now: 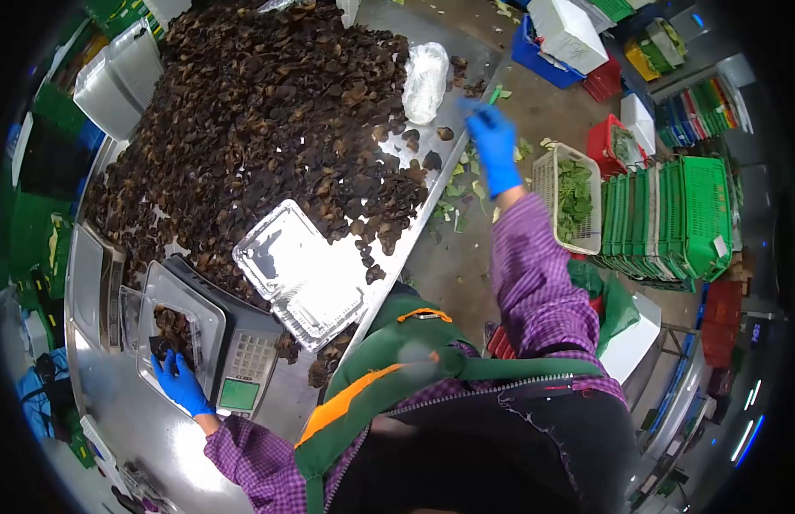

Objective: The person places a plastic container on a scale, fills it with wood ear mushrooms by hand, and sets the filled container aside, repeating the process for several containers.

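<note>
Green crates (706, 210) stacked beside cream basket (596, 210) holding green leaves (573, 190).

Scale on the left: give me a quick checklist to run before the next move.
1. Clear container on the scale: ok, it sits on the tray with dark pieces inside.
2. Container closed: not ok, the dark pieces are uncovered.
3. Scale unloaded by the left hand: cannot tell; its fingers are at the pieces, pressure unseen.
4. Readout legible: cannot tell, digits too small.
5. Right hand empty: cannot tell, fingers blurred beyond the table edge.
6. Spare container ready: ok, open and unfilled beside the dark heap.
</note>
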A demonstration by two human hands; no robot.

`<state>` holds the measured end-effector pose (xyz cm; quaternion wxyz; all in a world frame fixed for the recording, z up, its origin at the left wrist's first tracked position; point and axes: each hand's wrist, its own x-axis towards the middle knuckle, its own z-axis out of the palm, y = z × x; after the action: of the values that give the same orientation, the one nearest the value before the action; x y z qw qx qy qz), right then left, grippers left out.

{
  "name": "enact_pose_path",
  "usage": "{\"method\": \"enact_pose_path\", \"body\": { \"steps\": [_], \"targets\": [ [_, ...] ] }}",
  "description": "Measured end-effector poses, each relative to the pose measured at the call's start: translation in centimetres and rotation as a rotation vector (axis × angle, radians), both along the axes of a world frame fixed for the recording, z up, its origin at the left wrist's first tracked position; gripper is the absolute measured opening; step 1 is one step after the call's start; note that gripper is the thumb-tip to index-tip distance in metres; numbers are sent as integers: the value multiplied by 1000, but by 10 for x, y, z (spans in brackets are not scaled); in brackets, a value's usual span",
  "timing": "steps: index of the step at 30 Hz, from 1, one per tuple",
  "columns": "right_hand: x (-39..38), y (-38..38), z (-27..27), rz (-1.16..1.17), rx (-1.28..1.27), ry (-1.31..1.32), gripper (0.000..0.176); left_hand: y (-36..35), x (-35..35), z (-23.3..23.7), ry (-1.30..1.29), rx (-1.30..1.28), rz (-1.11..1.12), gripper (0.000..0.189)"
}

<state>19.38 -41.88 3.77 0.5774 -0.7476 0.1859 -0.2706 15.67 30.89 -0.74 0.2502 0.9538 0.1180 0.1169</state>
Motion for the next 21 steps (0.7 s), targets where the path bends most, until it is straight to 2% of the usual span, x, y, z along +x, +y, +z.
{"method": "enact_pose_path", "body": {
  "steps": [1,2,4,6,7,9,10,12,14,17,18,20,21],
  "targets": [
    [12,-31,-2,-66,-98,-35,32,-23,-4,21,33,-123,68,32],
    [28,-58,-8,-72,-139,-73,31,-32,-5,29,32,-111,80,32],
    [58,-119,-44,-64,-164,-105,30,-47,-14,40,-21,191,108,34],
    [74,-172,-97,-327,-1040,135,26,-61,-20,48,-32,170,117,33],
    [80,-179,-98,-324,-1029,127,26,-72,-23,52,-50,175,115,33],
    [83,-186,-99,-266,-398,336,25,-84,-31,52,-91,145,131,31],
    [77,-172,-93,-260,-389,348,25,-88,-36,52,-80,158,131,31],
    [70,-138,-80,-168,-442,388,24,-100,-43,51,-53,-6,156,29],
    [77,-135,-86,-142,-471,357,22,-109,-49,47,-76,8,157,28],
    [96,-144,-69,-272,-509,33,23,-127,-50,51,-112,-13,84,26],
    [104,-160,-86,-273,-506,37,23,-131,-50,52,-109,-10,82,26],
    [115,-199,-123,-403,-1055,237,25,-139,-44,50,-120,0,41,25],
    [109,-198,-113,-303,-1038,305,25,-143,-43,49,-121,-34,36,25]
  ]
}}
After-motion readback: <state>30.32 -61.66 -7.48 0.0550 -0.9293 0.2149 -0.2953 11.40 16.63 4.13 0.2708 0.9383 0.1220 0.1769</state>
